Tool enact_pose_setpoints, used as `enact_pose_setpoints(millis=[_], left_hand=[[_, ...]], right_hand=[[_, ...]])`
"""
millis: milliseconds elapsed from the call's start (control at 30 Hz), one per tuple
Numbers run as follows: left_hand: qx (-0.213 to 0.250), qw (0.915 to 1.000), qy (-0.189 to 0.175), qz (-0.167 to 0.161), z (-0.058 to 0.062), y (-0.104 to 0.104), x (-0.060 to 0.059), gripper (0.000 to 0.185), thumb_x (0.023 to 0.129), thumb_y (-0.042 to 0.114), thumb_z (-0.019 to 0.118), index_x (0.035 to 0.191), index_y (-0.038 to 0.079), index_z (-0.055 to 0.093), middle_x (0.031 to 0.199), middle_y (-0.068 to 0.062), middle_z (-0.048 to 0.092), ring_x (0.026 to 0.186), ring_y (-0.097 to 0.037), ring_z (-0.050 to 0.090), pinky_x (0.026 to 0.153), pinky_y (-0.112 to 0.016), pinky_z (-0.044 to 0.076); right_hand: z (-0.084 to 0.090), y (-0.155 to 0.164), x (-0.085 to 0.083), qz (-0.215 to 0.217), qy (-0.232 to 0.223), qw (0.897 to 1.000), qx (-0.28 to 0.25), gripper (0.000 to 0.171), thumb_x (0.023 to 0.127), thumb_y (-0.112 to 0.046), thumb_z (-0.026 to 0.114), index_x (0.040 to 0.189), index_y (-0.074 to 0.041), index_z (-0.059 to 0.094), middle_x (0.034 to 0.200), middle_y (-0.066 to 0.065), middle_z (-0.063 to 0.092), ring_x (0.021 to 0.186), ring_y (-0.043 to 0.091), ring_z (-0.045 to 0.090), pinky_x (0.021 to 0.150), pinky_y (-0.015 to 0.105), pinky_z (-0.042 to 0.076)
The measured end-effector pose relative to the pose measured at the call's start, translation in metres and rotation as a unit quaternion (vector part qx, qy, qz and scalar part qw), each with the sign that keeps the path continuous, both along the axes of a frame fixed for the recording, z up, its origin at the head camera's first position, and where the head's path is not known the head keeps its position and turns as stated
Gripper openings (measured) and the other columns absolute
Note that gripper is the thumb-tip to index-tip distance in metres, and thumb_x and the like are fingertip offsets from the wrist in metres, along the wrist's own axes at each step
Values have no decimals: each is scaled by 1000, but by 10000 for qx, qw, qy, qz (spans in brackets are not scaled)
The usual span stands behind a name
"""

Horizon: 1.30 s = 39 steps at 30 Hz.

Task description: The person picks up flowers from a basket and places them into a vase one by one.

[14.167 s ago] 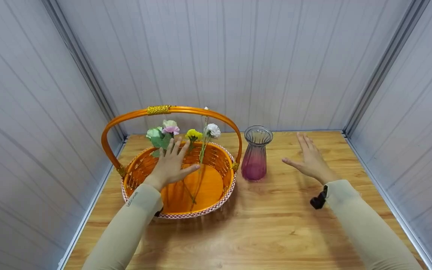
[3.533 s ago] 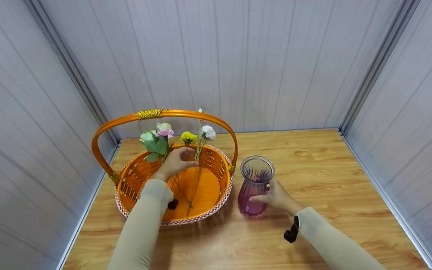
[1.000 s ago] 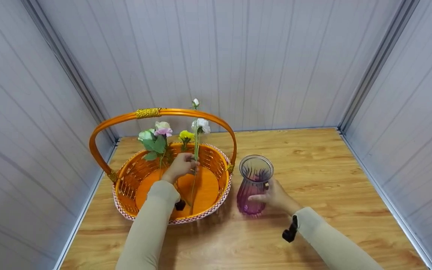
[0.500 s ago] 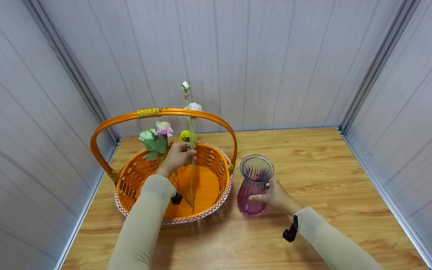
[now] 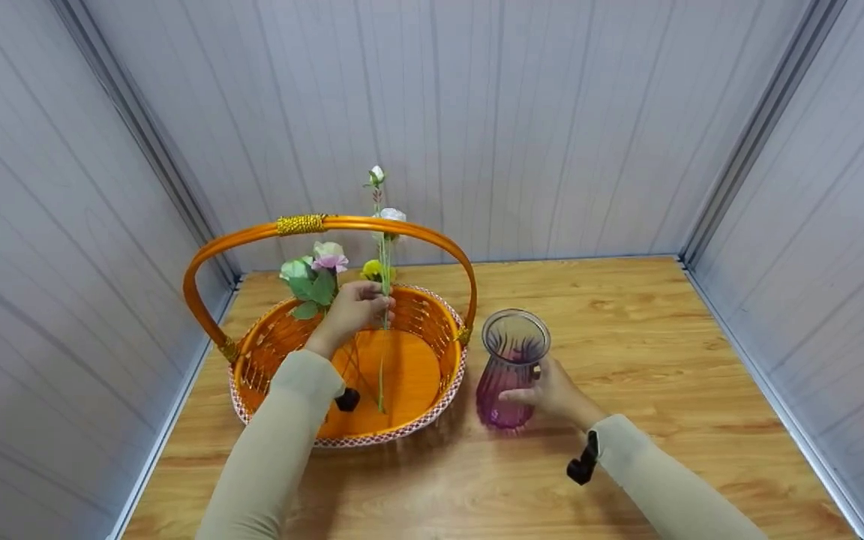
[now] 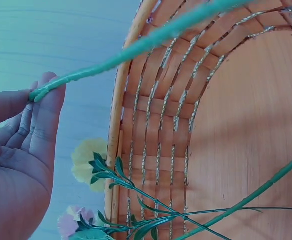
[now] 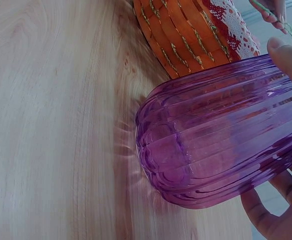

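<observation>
Since a moment ago, my left hand [image 5: 353, 309] has lifted the white flower stem [image 5: 382, 300] a little higher, so its lower end now hangs above the orange floor of the basket [image 5: 432, 397] while its white bloom [image 5: 391, 215] and small bud [image 5: 376, 174] rise past the basket handle [image 5: 252, 236]. My left grip is closed around the stem, pinching it between thumb and fingertips [image 6: 48, 92] near the far rim, with the stem close to upright. Just left of that hand, the pink flower [image 5: 329, 261], the pale green flower [image 5: 293, 268] and the yellow flower [image 5: 372, 270] lean against the far wall of the basket. My right hand [image 5: 552, 390] wraps the purple glass vase [image 5: 511, 375], fingers curled round its lower body and thumb [image 7: 290, 57] on its side; the vase stands upright on the wooden tabletop [image 5: 627, 337], just right of the basket and near its rim, mouth open upward.
</observation>
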State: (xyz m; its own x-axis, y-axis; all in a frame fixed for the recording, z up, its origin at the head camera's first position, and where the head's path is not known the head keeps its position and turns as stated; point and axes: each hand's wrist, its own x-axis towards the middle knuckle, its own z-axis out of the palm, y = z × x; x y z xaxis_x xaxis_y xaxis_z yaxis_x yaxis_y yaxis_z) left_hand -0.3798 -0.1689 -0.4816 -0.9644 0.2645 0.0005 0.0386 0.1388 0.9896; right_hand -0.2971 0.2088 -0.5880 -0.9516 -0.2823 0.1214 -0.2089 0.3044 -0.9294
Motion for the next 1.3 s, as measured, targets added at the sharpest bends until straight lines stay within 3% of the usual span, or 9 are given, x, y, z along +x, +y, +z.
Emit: enact_pose_setpoints(millis=[167,300,567,933,1133,1300], left_hand=[[29,9998,-49,-195,3,-4,10,14,111,2,57,118,-5,67,100,-5,73,86,-23,77,79,-34,68],[57,9993,-207,-320,6,-7,18,17,111,2,57,123,-7,65,102,-7,73,87,-23,79,85,-42,68],[-37,9977,-439,-518,11,-8,34,21,112,2,55,127,-8,65,102,-8,73,87,-21,78,80,-36,68],[-2,9937,-758,-821,3,-5,49,22,111,2,57,128,-9,62,104,-9,73,87,-22,77,83,-39,69],[-183,9880,-811,-1301,0,-2,56,15,109,3,58,121,-5,62,102,-10,72,90,-25,79,83,-42,69],[-232,9795,-1025,-1720,-1,-1,59,14,109,4,58,118,-7,57,103,-13,71,92,-31,79,83,-42,69]], right_hand=[[-2,0,-1,44,83,10000,-23,101,79,-10,98,160,-1,38,154,27,58,141,47,58,119,61,48],[-2,0,-1,120,194,9996,-166,102,79,-7,97,159,2,36,152,31,57,139,50,59,116,61,51],[-1,1,0,133,132,9997,-133,104,79,-8,98,161,-2,35,154,28,57,140,48,59,118,61,49],[-1,1,-1,44,-8,10000,-72,102,79,-10,98,162,-5,38,156,25,56,143,47,56,121,64,45],[0,1,0,14,-17,10000,-46,103,79,-11,98,162,-5,37,158,25,55,145,47,55,122,64,44],[-3,1,0,16,205,9998,-5,98,78,-8,98,157,0,41,150,28,59,138,49,60,116,62,51]])
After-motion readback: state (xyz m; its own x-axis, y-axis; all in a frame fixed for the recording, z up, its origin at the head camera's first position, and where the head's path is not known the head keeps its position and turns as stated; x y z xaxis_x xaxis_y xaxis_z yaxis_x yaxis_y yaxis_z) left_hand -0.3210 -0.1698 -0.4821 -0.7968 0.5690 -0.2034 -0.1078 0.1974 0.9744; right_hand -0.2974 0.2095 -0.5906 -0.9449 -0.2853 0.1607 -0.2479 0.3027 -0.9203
